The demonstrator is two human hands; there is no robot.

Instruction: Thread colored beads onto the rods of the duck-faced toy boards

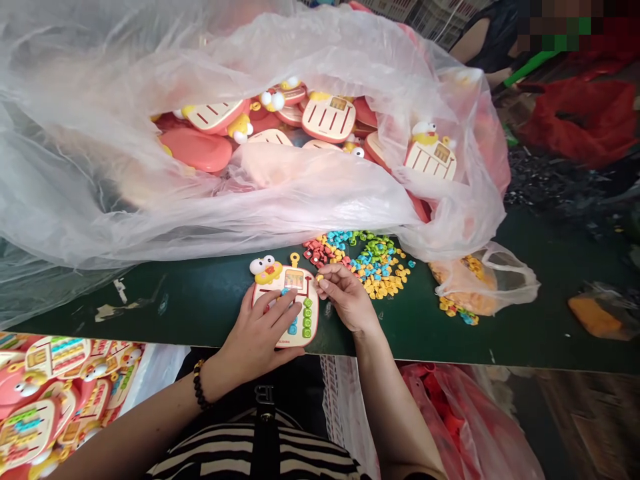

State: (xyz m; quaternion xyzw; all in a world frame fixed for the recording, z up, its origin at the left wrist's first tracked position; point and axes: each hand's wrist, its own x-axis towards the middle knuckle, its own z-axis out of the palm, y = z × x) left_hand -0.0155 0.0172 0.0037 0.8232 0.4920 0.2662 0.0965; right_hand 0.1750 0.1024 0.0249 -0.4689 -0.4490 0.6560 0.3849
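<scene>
A cream and red duck-headed sliding puzzle board [296, 279] lies on the green table in front of me. Several green and blue pieces sit along its slots at the lower right. My left hand [265, 327] spans the board with fingers on its face and the thumb along the lower edge, holding it and hiding its left part. At the board's right edge, my right hand [347, 297] pinches a small yellow piece [320, 277] between thumb and fingertips. Just beyond the board is a loose pile of red, blue, green and yellow pieces [383, 287].
A large clear plastic bag [320, 207] of boards with bare slots spreads across the back. At right lies a small bag of yellow pieces [465, 283]. Boards with pieces [55, 357] fill the lower left. A red bag [450, 407] sits below the table edge; another person [487, 40] is at upper right.
</scene>
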